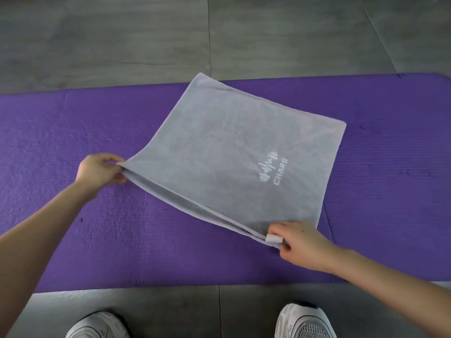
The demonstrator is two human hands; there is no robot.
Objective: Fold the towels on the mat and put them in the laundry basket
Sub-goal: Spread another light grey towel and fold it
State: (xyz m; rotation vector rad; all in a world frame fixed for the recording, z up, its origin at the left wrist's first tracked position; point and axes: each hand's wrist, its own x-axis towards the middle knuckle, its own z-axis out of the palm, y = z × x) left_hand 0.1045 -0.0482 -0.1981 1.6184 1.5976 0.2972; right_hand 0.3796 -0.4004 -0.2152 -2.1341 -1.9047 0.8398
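One grey tiled floor (122,32) fills the top of the frame and a strip along the bottom. One purple mat (61,142) lies across it from the left edge to the right edge. One grey towel (231,142) rests on the mat right of centre, turned at an angle. Its far corner reaches past the mat's far edge onto the floor at upper centre. Two layers show along the towel's near edge, so it is folded double.

Both hands grip that near edge. The left hand (97,172), at centre left, pinches the left corner between thumb and curled fingers. The right hand (300,245), at lower right, pinches the other corner, both layers together.

Two pale shoes show at the bottom edge, one lower left (97,325) and one lower right (305,323). A white logo (272,170) reading "CHARS" sits on the towel's top layer. A small white label (274,239) sticks out at the right hand's fingertips.
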